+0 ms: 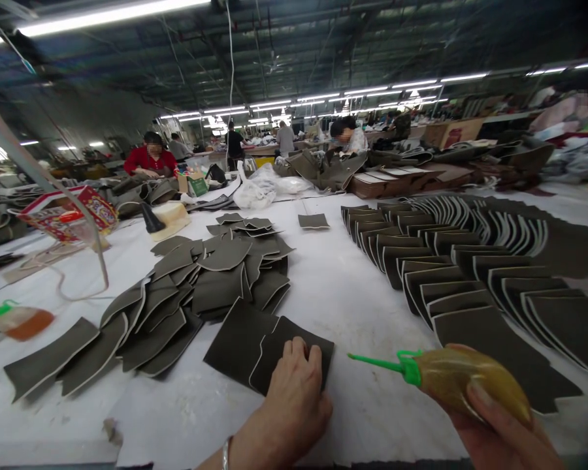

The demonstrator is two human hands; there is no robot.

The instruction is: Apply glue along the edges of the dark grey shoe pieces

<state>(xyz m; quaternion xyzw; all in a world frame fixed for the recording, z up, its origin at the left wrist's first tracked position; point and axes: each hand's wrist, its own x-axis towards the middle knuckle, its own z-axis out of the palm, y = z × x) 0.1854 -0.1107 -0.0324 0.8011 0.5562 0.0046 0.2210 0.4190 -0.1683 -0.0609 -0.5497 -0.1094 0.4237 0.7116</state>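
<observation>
My left hand (294, 391) presses flat on two overlapping dark grey leather pieces (245, 346) lying on the white table (333, 281); its fingers rest on the near piece. My right hand (500, 431) grips a soft glue bottle (465, 378) filled with amber glue. Its green nozzle (377, 362) points left, toward the pieces, just above the table. A loose heap of the same cut pieces (200, 287) lies to the left of the hand. Neat overlapping rows of pieces (470, 274) cover the right side.
A second glue bottle (19, 321) with a green tip lies at the left edge. A metal frame bar (44, 176) slants over the left side. Other people (151, 160) work at tables behind, among boxes, bags and stacked material.
</observation>
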